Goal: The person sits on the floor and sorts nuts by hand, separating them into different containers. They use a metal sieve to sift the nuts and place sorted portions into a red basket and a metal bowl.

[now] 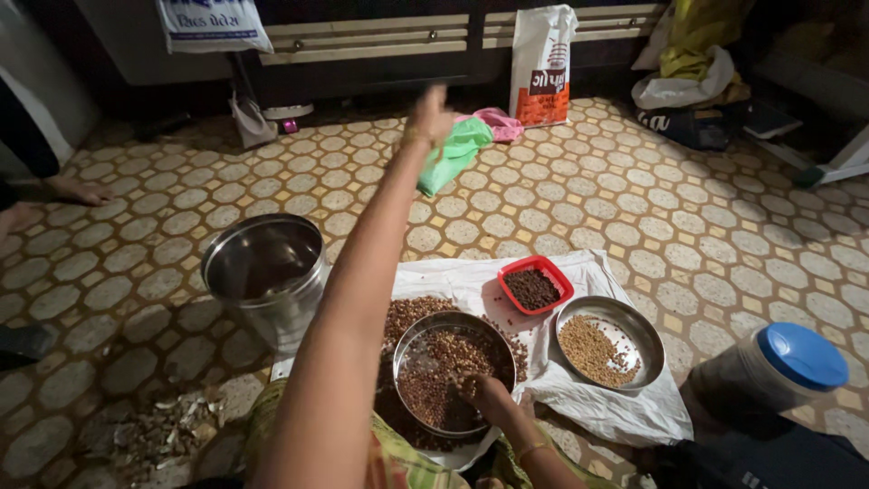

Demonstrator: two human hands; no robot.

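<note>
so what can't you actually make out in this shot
- Left hand, head view: motion-blurred, so the fingers' pose and whether they hold anything is unclear.
- Right hand: fingers buried in the brown seeds of the steel plate, grip hidden.
- Steel pot: inside too dark to tell contents.
- Blue-lidded jar: contents hidden by dim light.
- White cloth: part of it covered by the forearm.
- Husk pile: too dim and small to identify.

Left hand [432, 116]: reaching out toward the upper centre of the frame, over the green cloth [454, 151].
Right hand [487, 395]: resting in the steel plate [453, 374] of brown grains, lower centre.
</note>
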